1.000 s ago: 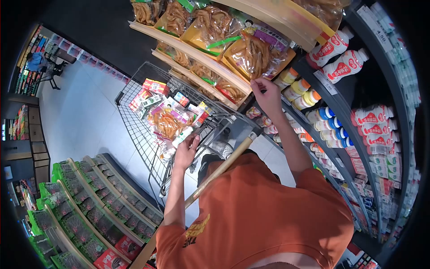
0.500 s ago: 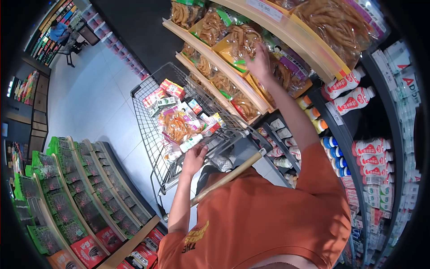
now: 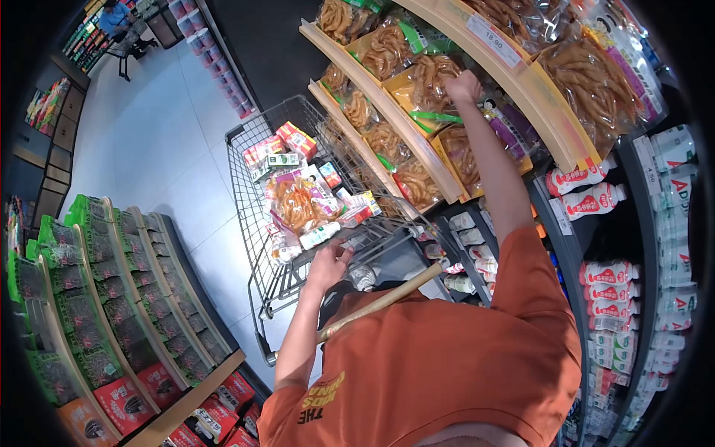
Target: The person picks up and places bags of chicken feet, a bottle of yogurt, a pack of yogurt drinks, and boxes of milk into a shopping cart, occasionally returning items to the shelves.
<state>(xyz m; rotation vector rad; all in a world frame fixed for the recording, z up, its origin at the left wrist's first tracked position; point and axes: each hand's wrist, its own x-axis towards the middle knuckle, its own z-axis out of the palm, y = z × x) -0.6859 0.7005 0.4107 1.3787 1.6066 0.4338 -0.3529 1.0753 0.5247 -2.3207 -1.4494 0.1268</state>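
I observe the right hand, fingers curled, at 1 clear food bag on the shelf; whether it grips, I cannot tell. The left hand, fingers loosely apart, hangs near 1 white bottle in the cart.

A single wide view looks forward and steeply down from the person's head, close above the shirt, across the handle at the near edge of the cart.
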